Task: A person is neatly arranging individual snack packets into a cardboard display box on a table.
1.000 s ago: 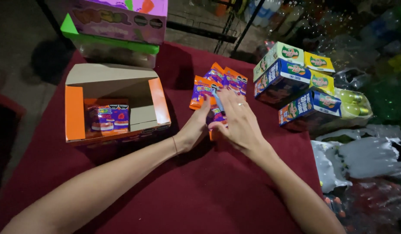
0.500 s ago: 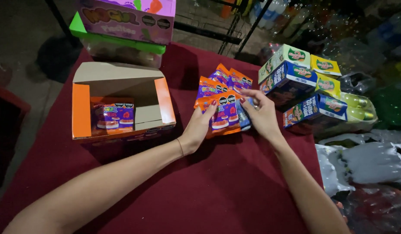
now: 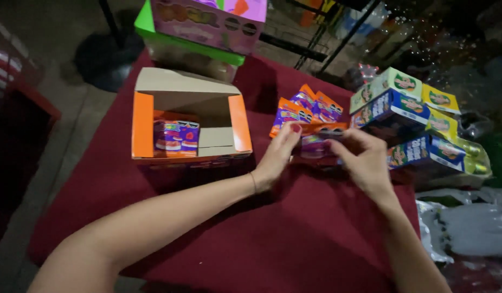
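My left hand (image 3: 276, 153) and my right hand (image 3: 361, 157) together grip a small stack of orange and purple snack packets (image 3: 318, 142) just above the dark red tablecloth (image 3: 272, 239). More packets of the same kind (image 3: 308, 107) lie spread on the cloth just behind my hands. To the left stands an open orange cardboard box (image 3: 188, 120) with a few such packets (image 3: 176, 137) standing in its front left part.
Green, blue and yellow cartons (image 3: 411, 111) are stacked at the right. A pink box on a green box (image 3: 202, 30) sits at the table's far edge. Grey plastic bags (image 3: 468, 228) lie off the right side. The floor drops away to the left.
My hands have gathered several packets from the spread pile into a stack and lifted it toward me. The view has shifted, so the open box sits more to the centre.
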